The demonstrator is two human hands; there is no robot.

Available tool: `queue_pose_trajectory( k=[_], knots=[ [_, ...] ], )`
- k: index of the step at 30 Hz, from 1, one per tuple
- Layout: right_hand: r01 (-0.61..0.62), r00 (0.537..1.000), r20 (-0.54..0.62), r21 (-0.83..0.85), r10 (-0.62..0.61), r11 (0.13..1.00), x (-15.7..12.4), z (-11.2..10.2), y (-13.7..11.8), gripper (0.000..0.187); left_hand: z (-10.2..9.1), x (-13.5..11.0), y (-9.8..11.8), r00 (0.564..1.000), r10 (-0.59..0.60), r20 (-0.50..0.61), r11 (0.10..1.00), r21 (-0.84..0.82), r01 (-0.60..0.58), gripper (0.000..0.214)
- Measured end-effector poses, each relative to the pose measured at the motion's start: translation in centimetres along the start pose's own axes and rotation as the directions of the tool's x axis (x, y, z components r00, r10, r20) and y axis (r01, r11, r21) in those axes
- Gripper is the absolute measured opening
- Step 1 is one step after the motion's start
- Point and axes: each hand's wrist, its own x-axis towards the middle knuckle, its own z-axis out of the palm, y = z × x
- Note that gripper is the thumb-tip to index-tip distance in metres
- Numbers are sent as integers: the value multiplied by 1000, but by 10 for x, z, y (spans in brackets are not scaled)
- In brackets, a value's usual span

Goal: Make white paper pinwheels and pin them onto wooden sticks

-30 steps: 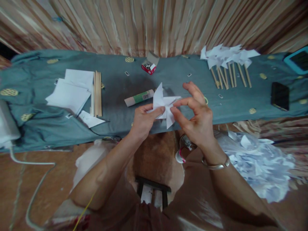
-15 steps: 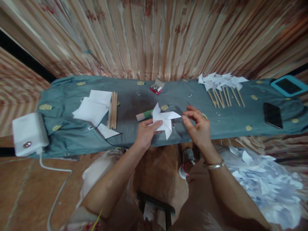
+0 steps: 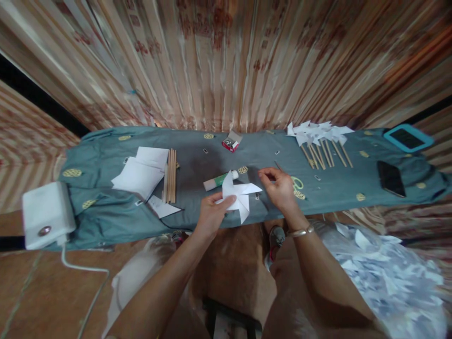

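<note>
My left hand (image 3: pixel 213 209) pinches a folded white paper pinwheel (image 3: pixel 242 197) between thumb and fingers, just above the table's front edge. A glue stick (image 3: pixel 215 182) with a green band lies behind the pinwheel, partly covered by it. To the right of the pinwheel, my right hand (image 3: pixel 280 188) has its thumb and fingertips pressed together. Whatever is between them is too small to make out. Under and beside that hand lie scissors with yellow-green handles (image 3: pixel 297 184), partly hidden. A small open red box (image 3: pixel 231 142) of metal pins stands farther back.
Left are white paper sheets (image 3: pixel 137 176), wooden sticks (image 3: pixel 172 176) and a white device (image 3: pixel 47 214) with a cable. Back right lie finished pinwheels on sticks (image 3: pixel 319 134), a blue-framed tablet (image 3: pixel 407 137) and a phone (image 3: pixel 391 179). A clear bag of folded paper (image 3: pixel 388 273) sits below.
My right hand has moved left and turned, its fingers closing together, and the scissors' handles now show beside it. The view has tilted up slightly. The left hand keeps the pinwheel.
</note>
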Motion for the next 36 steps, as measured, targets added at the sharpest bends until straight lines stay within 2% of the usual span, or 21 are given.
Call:
queue_pose_trajectory(
  k=[3, 7, 9, 11, 15, 19, 27, 36],
  knots=[
    [29, 998, 60, -54, -26, 998, 15, 10, -12, 24, -1, 0, 8, 1000, 25, -19, 1000, -17, -25, 46],
    [126, 977, 198, -234, -80, 964, 55, 22, -35, 27, -5, 0, 17, 999, 32, -19, 998, -53, -33, 44],
    [218, 946, 308, -361, -104, 907, 80, 30, -46, 31, -8, 0, 20, 999, 30, -29, 997, -71, -32, 44],
    [321, 898, 435, -530, -74, 785, 103, 41, -55, 35, -10, 0, 22, 999, 36, -38, 996, -77, -38, 44],
    [392, 850, 525, -587, -35, 708, 134, 65, -62, 32, -12, -2, 25, 999, 44, -3, 995, -89, -44, 43],
    [413, 830, 557, -632, 15, 655, 144, 79, -61, 32, -14, -6, 27, 999, 41, 35, 995, -93, -38, 39],
    [452, 800, 599, -640, 35, 621, 154, 87, -62, 30, -16, -9, 26, 997, 57, 55, 995, -83, -52, 41],
    [400, 828, 557, -666, 65, 629, 156, 92, -60, 29, -12, -12, 29, 998, 45, 51, 988, -147, -37, 35]
  ],
)
